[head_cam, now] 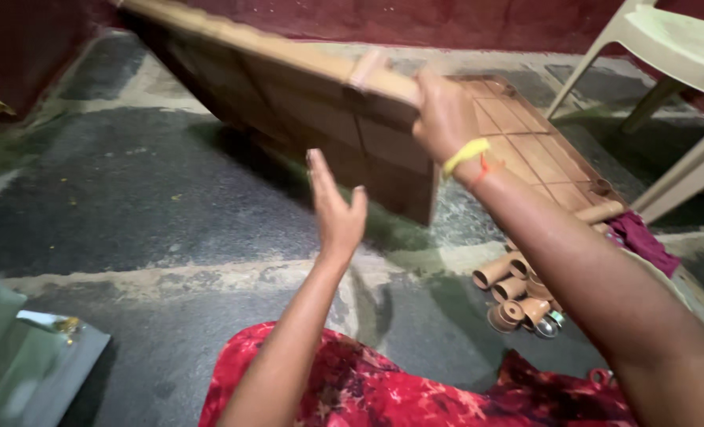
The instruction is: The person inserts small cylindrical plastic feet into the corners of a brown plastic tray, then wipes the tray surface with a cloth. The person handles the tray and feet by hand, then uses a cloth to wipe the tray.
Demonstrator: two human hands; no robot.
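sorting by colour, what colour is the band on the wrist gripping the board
Yellow, with a thin orange thread beside it; the wristband shows in the head view.

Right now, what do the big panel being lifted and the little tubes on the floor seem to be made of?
The panel, gripped by the right hand, looks like brown moulded plastic: smooth, with a ribbed grid underside. The tubes also look like brown plastic, matt and hollow-ended. The chair seems pale plastic.

Dim, warm light; motion blur, soft shadows.
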